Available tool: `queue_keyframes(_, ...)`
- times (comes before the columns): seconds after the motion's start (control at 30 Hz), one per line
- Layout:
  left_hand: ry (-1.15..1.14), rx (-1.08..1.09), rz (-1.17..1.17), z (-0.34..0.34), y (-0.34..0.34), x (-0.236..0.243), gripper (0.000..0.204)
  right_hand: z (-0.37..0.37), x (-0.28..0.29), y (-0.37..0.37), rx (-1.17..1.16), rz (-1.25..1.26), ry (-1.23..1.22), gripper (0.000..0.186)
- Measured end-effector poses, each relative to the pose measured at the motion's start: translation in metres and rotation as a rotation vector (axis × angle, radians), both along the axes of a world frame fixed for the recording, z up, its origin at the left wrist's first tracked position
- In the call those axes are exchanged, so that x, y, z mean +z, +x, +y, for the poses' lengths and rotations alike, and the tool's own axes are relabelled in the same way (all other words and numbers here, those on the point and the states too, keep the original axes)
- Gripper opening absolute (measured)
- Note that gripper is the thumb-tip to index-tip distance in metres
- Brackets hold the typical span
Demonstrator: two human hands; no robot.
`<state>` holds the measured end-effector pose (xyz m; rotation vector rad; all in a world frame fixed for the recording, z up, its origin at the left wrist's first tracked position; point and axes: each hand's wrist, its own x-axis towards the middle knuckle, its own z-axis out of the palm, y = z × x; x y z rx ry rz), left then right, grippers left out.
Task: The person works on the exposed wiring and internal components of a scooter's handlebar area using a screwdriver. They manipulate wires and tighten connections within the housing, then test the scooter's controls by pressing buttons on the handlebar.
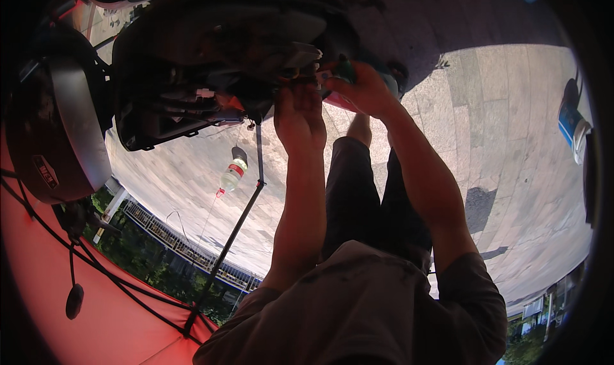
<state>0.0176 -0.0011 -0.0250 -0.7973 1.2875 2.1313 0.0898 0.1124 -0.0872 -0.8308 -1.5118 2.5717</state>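
Note:
Both my hands are raised at the edge of a dark, opened plastic body with wires and connectors in it. My left hand has its fingers bent upward among the wiring; the tips are in shadow and what they grip is hidden. Close to its right, my right hand is closed around a green object, which looks like a tool handle, though its working end is lost in the dark. A pinkish-red surface shows just under the right hand. A small pale connector hangs among the wires further left.
A dark rounded casing with a silver panel stands at the left. A plastic bottle is tied to a cord near a black pole. Red canopy fabric fills the lower left. A blue-and-white container sits on the paving at right.

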Motion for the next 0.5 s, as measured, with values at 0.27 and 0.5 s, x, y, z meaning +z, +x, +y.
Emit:
queue_keyframes(0.27, -0.072, -0.291, -0.027, 0.0029, 0.0026, 0.0054, 0.025, 0.0051, 0.0087, 0.0019, 0.062, -0.062, -0.115, 0.026)
queue_keyframes(0.5, -0.032, -0.189, 0.022, 0.0094, 0.005, 0.0016, 0.022, -0.0027, 0.0045, -0.0028, -0.028, -0.006, -0.058, 0.029)
